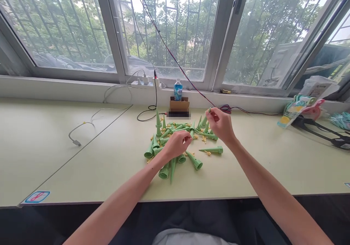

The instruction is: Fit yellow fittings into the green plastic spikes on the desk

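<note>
A pile of green plastic watering spikes [194, 161] with small yellow valve pieces [203, 140] lies on the table in front of me. My right hand [221, 124] is at the pile's right back, thumb and finger pinched at the tip of an upright green watering spike [203, 121]. Over the middle of the pile, my left hand [177, 143] has its fingers curled together; whatever they hold, if anything, is hidden. Another spike [158, 123] stands upright at the pile's left back. One lone spike [216, 150] lies right of the pile beside a yellow piece.
A blue-labelled bottle [178, 90] stands behind a small cardboard box [179, 104] at the window ledge. A white cable [77, 142] lies on the left. Black straps [314, 128] and plastic packets [294, 110] sit at right. The table's front edge [218, 199] is close to me.
</note>
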A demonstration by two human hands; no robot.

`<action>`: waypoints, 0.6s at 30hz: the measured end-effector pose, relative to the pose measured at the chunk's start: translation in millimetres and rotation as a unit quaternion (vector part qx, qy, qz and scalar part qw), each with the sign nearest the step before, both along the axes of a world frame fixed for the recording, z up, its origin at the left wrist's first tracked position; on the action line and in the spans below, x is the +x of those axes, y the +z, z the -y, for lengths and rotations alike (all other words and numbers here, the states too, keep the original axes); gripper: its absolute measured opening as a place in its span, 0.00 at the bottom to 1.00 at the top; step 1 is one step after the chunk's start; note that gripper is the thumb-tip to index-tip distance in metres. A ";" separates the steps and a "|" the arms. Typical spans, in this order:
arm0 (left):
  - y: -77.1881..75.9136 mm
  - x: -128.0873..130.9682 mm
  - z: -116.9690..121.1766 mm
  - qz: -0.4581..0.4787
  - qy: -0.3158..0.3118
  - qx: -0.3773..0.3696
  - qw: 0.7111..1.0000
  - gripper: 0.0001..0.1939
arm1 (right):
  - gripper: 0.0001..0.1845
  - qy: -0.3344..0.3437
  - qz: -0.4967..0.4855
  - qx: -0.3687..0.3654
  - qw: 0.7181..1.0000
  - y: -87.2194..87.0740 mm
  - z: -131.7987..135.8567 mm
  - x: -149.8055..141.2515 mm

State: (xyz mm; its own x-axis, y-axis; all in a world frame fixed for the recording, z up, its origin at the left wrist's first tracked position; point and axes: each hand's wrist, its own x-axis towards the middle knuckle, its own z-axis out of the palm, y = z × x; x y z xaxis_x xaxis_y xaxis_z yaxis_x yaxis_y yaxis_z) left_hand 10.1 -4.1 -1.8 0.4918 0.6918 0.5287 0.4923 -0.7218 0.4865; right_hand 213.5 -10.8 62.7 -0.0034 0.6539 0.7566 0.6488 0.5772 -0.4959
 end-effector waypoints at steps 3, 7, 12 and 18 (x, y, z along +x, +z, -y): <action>0.2 -0.3 0.1 0.002 0.001 -0.002 1.000 0.12 | 0.16 -0.034 -0.008 0.006 0.999 13.2 -13.6 19.6; 1.7 -0.7 1.6 0.001 0.002 -0.005 1.000 0.11 | 0.15 -0.083 -0.014 0.011 0.996 15.1 -30.0 42.0; 1.5 -1.0 2.1 -0.005 -0.001 -0.006 1.000 0.11 | 0.14 -0.105 -0.006 0.010 0.994 4.4 -39.7 53.9; 1.9 -0.3 2.6 -0.013 0.005 0.004 1.000 0.11 | 0.13 -0.116 0.020 -0.015 0.993 -3.9 -45.1 54.6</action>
